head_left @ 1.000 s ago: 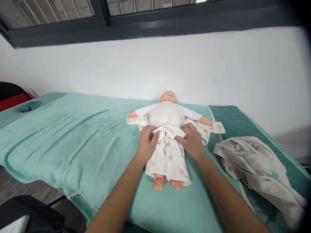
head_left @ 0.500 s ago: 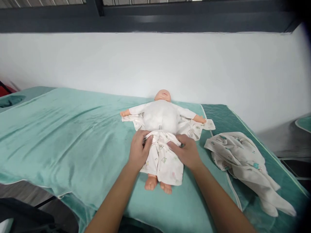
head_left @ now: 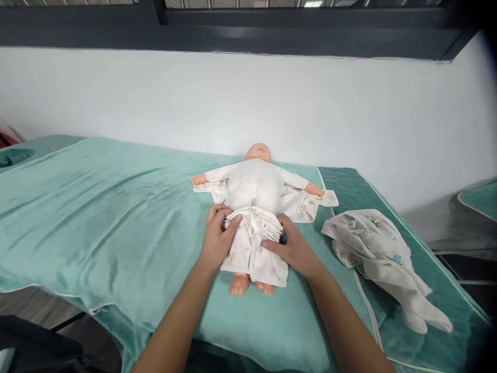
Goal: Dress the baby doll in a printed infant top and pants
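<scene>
A baby doll (head_left: 254,178) lies on its back with arms spread, its torso and sleeves white. Printed white baby pants (head_left: 254,256) cover its legs, and the bare feet (head_left: 239,285) stick out below the hems. On the left side of the waistband, my left hand (head_left: 219,233) pinches the fabric between thumb and fingers. My right hand (head_left: 289,246) grips the bunched cloth at the opposite side, thumb on the front. Beneath the doll's arms a printed baby top (head_left: 305,207) is spread out.
A crumpled white printed garment (head_left: 376,254) with footed legs lies to the right. Green velvety covers (head_left: 116,223) lie under everything. A white wall (head_left: 233,98) rises behind, below a dark metal beam (head_left: 233,39). A dark object (head_left: 34,342) stands at lower left.
The pants have been drawn a little up the legs, with more folds gathered under my right hand. Both hems sit higher. The camera view has shifted slightly.
</scene>
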Demonstrator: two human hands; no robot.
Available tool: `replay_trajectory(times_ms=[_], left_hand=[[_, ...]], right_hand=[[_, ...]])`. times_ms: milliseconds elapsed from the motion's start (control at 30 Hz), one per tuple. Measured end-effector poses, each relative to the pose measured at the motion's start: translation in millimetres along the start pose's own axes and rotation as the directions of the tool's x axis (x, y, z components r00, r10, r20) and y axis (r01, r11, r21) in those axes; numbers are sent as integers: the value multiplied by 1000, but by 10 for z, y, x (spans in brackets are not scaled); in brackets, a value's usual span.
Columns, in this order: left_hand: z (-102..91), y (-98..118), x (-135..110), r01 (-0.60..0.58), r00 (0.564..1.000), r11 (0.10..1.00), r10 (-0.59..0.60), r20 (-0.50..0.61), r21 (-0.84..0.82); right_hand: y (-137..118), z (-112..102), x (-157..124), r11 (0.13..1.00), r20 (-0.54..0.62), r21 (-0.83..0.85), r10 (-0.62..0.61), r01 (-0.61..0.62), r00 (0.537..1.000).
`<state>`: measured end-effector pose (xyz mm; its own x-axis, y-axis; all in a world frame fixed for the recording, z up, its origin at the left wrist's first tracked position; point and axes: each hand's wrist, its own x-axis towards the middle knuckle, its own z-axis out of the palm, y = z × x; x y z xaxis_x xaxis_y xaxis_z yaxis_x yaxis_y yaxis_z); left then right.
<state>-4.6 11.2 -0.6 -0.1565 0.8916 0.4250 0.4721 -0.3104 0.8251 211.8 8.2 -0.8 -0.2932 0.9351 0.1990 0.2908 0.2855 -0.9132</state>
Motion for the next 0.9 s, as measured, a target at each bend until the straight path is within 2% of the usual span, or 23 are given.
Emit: replay_trajectory(times_ms=[133, 267, 367, 467, 567, 700, 800, 900], left_hand=[[-80, 25, -196, 10, 999, 1000, -10, 42, -2], [-179, 26, -433, 9, 992, 1000, -7, 128, -14], [-207, 26, -496, 38, 982, 999, -32, 186, -28], [-176, 41, -483, 36, 978, 999, -35, 204, -1], [-114, 58, -462, -2, 985, 999, -6, 173, 45], [-56, 60, -460, -41, 994, 995, 32, 107, 88], [-55, 54, -468, -20, 996, 996, 13, 85, 83], [-64, 50, -477, 10, 994, 999, -15, 107, 53]], right_hand=[[27, 34, 21, 995, -79, -95, 24, -31, 997], [50, 58, 44, 985, -155, -174, -14, -14, 988], [61, 69, 53, 979, -210, -202, -66, 23, 975], [54, 82, 49, 973, -250, -229, -55, -4, 967], [29, 101, 21, 974, -249, -221, -4, -52, 969], [0, 120, -26, 995, -205, -98, 13, -34, 979], [0, 113, -33, 999, -164, -46, 19, -27, 986], [9, 92, -23, 999, -145, -25, 29, -33, 989]])
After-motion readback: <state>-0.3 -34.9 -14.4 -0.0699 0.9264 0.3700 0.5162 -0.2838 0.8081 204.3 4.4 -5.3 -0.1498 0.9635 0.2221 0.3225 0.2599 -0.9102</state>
